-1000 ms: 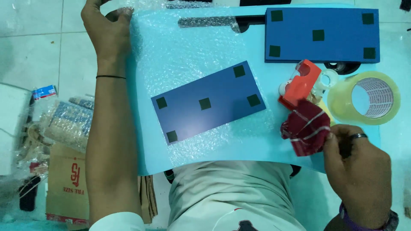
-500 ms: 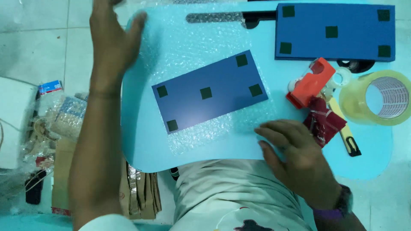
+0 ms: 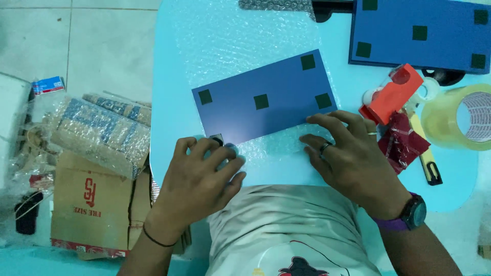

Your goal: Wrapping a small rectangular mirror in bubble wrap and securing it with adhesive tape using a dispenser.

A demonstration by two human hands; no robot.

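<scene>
Blue panel (image 3: 263,99) laid on bubble wrap (image 3: 230,41), near corners pressed by left hand (image 3: 202,176) and right hand (image 3: 350,156), red tape dispenser (image 3: 391,94) and tape roll (image 3: 460,117) placed beside.

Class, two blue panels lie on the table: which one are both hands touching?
The near panel, tilted on the bubble wrap; left hand and right hand touch its lower edge. The far panel lies untouched.

Flat panel (image 3: 266,99) at frame centre, lying tilted on the bubble wrap sheet (image 3: 230,41), which covers the table (image 3: 455,189). Left hand (image 3: 202,176) at the panel's lower left corner; right hand (image 3: 353,153) at its lower right edge. Second panel (image 3: 419,33) at upper right. Tape dispenser (image 3: 391,94) right of the central panel, tape roll (image 3: 460,117) at far right. Cardboard box (image 3: 89,204) and wrapped packages (image 3: 94,128) off the table, at lower left.
</scene>
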